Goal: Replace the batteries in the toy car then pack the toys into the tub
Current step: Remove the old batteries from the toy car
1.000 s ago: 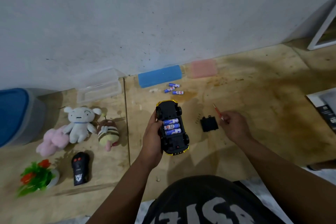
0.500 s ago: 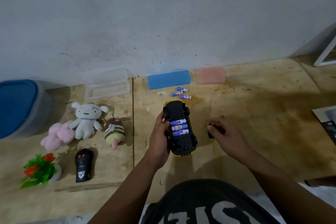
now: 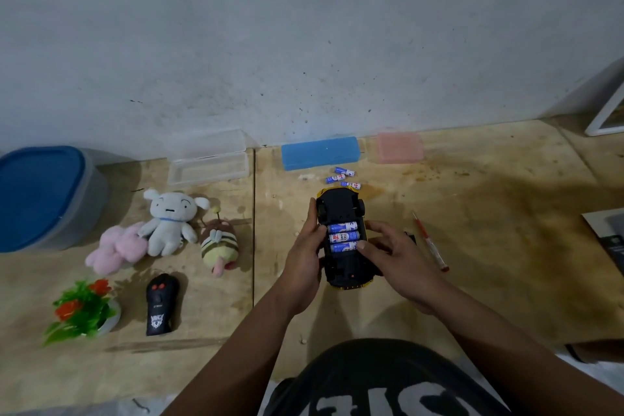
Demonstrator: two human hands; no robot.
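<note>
The black and yellow toy car [image 3: 341, 209] lies upside down on the wooden floor, its battery bay open with three blue batteries [image 3: 342, 236] inside. My left hand [image 3: 304, 260] grips the car's left side. My right hand [image 3: 398, 260] curls its fingers over the car's right edge, thumb on the lowest battery. The black battery cover [image 3: 411, 236] peeks out behind my right hand. Three loose batteries [image 3: 341, 177] lie beyond the car. A red screwdriver [image 3: 430, 241] lies on the floor to the right. The tub with a blue lid [image 3: 44, 196] stands far left.
A white plush [image 3: 169, 219], a pink plush [image 3: 114, 248], a striped bee plush [image 3: 219, 243], a black remote [image 3: 162, 304] and a plastic plant [image 3: 82, 309] lie at the left. A clear case [image 3: 209, 162], blue case [image 3: 319, 152] and pink case [image 3: 400, 147] line the wall.
My right hand has let go of the screwdriver, which now lies on the floor, and has moved left onto the car's right side. My left hand still holds the car.
</note>
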